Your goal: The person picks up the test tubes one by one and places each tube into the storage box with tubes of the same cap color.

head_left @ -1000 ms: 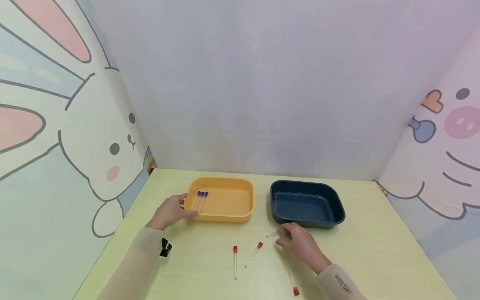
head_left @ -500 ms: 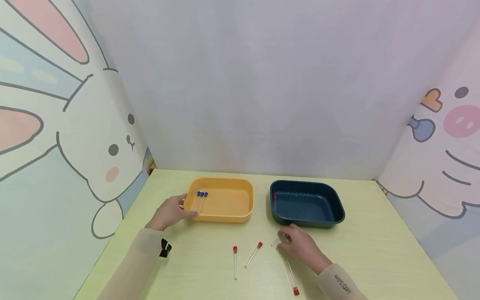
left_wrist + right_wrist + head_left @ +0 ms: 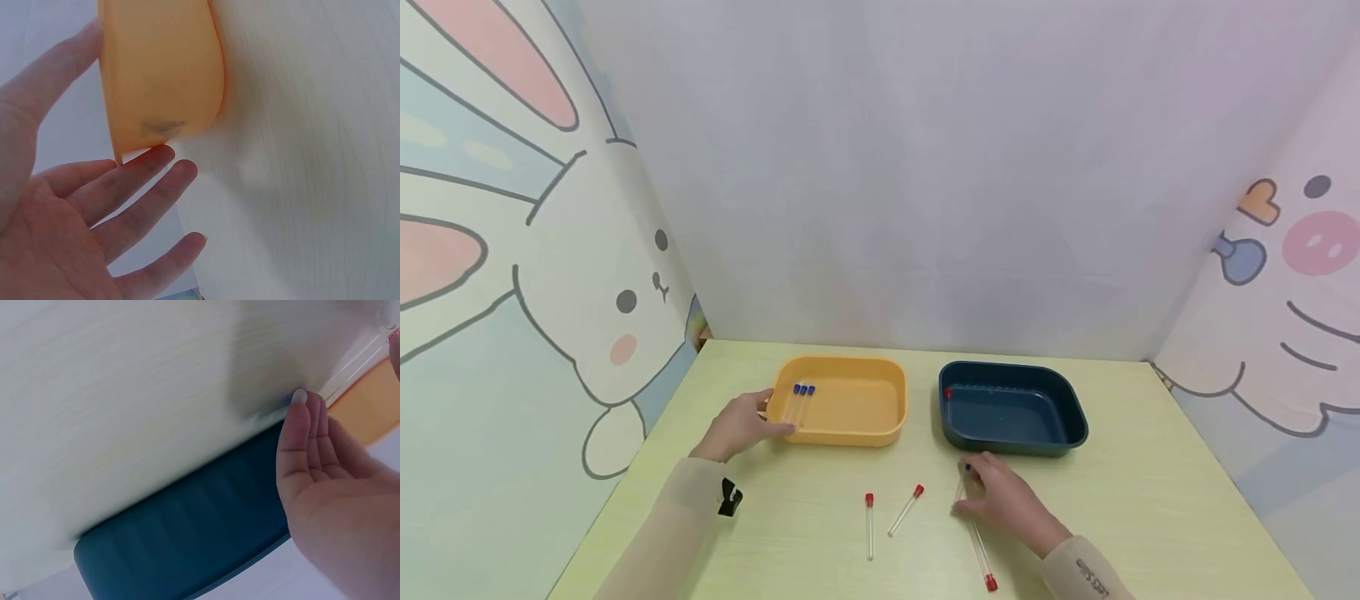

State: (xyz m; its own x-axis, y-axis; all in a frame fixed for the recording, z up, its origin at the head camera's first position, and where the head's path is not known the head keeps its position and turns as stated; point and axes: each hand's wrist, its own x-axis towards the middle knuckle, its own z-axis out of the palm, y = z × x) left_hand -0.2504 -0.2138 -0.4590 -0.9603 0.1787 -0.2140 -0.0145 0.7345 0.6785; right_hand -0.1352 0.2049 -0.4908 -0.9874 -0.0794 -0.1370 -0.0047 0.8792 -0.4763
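Note:
My left hand [image 3: 741, 427] rests at the left corner of a yellow tray [image 3: 850, 437]. In the left wrist view the thumb touches one side and the fairly straight fingers [image 3: 140, 212] touch another. Three blue-capped test tubes [image 3: 803, 404] lie side by side in that tray. In front of the dark blue tray [image 3: 1015, 445], my right hand [image 3: 1011, 504] holds a clear test tube [image 3: 960, 487] between thumb and fingers, its blue cap at the fingertips. A red-capped tube [image 3: 982, 557] lies just below this hand. The red cap [image 3: 948, 393] of another tube shows inside the dark blue tray.
Two more red-capped test tubes, one upright in view [image 3: 869, 527] and one slanted [image 3: 906, 510], lie on the pale table [image 3: 790, 533] between the hands. A grey-white curtain [image 3: 880, 183] stands behind the trays, with cartoon-printed sheets at both sides.
The tube at my right hand has swung from pointing left to standing nearly lengthwise, its blue cap now visible at the far end. My left hand has stayed at the yellow tray.

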